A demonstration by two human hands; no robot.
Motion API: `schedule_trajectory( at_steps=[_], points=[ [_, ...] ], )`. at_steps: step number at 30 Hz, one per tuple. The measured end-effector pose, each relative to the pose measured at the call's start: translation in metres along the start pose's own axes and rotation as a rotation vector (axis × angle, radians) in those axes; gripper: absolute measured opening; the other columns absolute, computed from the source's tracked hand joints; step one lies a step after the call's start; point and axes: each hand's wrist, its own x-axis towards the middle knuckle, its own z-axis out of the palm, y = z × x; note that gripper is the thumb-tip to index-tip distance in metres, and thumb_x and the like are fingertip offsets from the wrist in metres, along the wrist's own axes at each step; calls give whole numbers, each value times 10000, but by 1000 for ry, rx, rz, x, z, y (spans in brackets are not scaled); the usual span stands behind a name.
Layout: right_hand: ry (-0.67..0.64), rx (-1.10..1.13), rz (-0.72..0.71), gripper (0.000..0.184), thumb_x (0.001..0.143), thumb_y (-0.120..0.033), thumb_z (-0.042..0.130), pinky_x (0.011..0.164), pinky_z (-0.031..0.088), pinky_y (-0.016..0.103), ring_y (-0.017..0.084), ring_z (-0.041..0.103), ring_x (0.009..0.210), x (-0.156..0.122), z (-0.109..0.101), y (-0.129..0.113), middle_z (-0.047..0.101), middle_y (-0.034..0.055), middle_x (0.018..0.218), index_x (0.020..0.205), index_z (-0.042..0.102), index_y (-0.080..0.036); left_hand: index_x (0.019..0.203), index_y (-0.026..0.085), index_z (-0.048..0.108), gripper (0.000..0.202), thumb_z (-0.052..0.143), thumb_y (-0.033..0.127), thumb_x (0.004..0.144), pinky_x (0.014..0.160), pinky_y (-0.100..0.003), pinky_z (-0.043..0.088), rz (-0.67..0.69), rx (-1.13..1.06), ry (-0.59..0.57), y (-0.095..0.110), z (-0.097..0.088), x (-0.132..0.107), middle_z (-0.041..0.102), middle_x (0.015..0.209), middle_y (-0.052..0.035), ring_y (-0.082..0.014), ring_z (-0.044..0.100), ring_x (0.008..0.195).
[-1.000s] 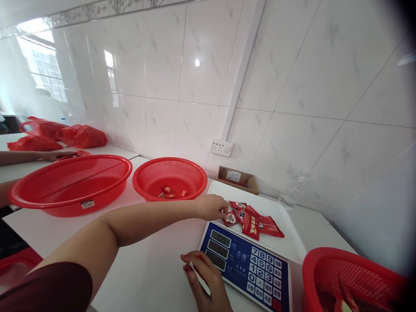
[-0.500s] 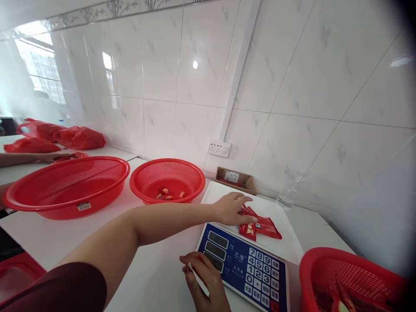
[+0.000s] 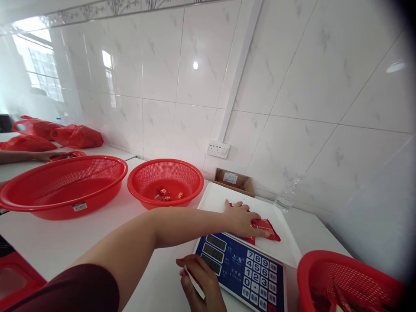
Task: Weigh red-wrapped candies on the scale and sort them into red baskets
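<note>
My left hand (image 3: 242, 220) reaches across to the white pan (image 3: 211, 197) of a weighing scale. Its fingers are spread flat over red packets (image 3: 269, 229) lying there, covering most of them. Near the scale's blue keypad panel (image 3: 238, 260), my right hand (image 3: 203, 281) is closed in a pinch. Between its fingers shows a bit of a red packet (image 3: 196, 261), mostly hidden by the hand. The digits on the scale's displays are too faint to read.
A red basket (image 3: 165, 167) with several small packets stands left of the scale, beside a larger red basin (image 3: 97, 210). Another red basket (image 3: 302, 277) holds packets at right. Behind are a cardboard box (image 3: 248, 186), a clear plastic container (image 3: 287, 195) and red bags (image 3: 78, 136). Another person's hand (image 3: 48, 156) is far left.
My left hand has moved slightly right and down, flattening its spread fingers over the packets on the pan. My right hand stays pinched in nearly the same place. The view has shifted slightly.
</note>
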Motion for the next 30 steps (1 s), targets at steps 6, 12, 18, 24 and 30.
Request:
schedule_trajectory(
  at_steps=[6, 12, 18, 24, 30],
  points=[
    [16, -22, -16, 328, 853, -477, 458, 695, 459, 282, 203, 605, 792, 1, 0, -2, 640, 65, 868, 975, 683, -270, 1229, 310, 472, 603, 353, 674, 763, 997, -613, 139, 37, -22, -7, -7, -4, -1, 417, 1320, -94, -290, 341, 1243],
    [48, -24, -23, 334, 855, -477, 454, 690, 464, 269, 197, 601, 792, 1, 0, -1, 644, 65, 866, 960, 689, -264, 1201, 300, 495, 548, 436, 621, 761, 1019, -585, 136, 138, -54, -101, -21, -16, -3, 309, 1413, -87, -267, 259, 1312],
    [36, -15, -26, 299, 853, -449, 475, 699, 448, 254, 182, 602, 786, 1, 2, 4, 637, 50, 874, 978, 684, -276, 1291, 305, 413, 593, 385, 603, 779, 1016, -612, 93, 133, 24, -55, -18, -16, -7, 311, 1432, -83, -274, 218, 1329],
    [38, -10, -13, 298, 853, -446, 476, 701, 447, 260, 189, 603, 795, 1, 1, 5, 638, 55, 884, 978, 684, -273, 1295, 279, 436, 771, 252, 769, 729, 991, -589, 194, 116, 34, -33, -12, -7, -9, 369, 1388, -129, -334, 286, 1283],
    [26, -33, -24, 292, 856, -438, 475, 698, 451, 251, 183, 605, 787, 1, 1, 5, 642, 53, 879, 973, 681, -268, 1291, 270, 440, 772, 244, 767, 734, 982, -582, 220, 135, 42, -6, -15, -3, -8, 373, 1385, -130, -339, 306, 1269]
  ],
)
